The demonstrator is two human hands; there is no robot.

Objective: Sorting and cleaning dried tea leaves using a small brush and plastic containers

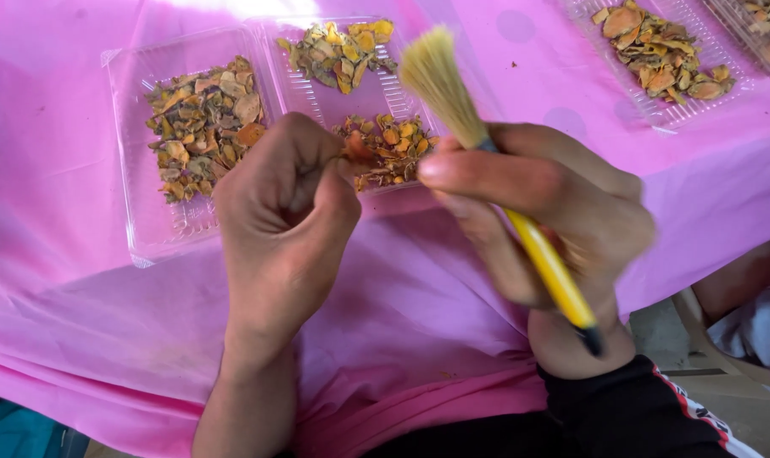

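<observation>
Orange-brown, a small dried root slice (356, 151) sits pinched at the fingertips of the left hand (283, 220), poking out toward two o'clock. At three o'clock, the right hand (538, 216) is closed around a yellow-handled brush (495, 178), bristles just beside the slice. Behind, clear plastic trays (139, 153) of similar slices rest on pink cloth (80, 322).

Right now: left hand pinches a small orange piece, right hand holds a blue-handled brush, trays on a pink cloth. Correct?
Not quite. The head view shows the brush in the right hand has a yellow handle, not blue. The left hand does pinch a small orange piece, and the trays sit on a pink cloth.
</observation>
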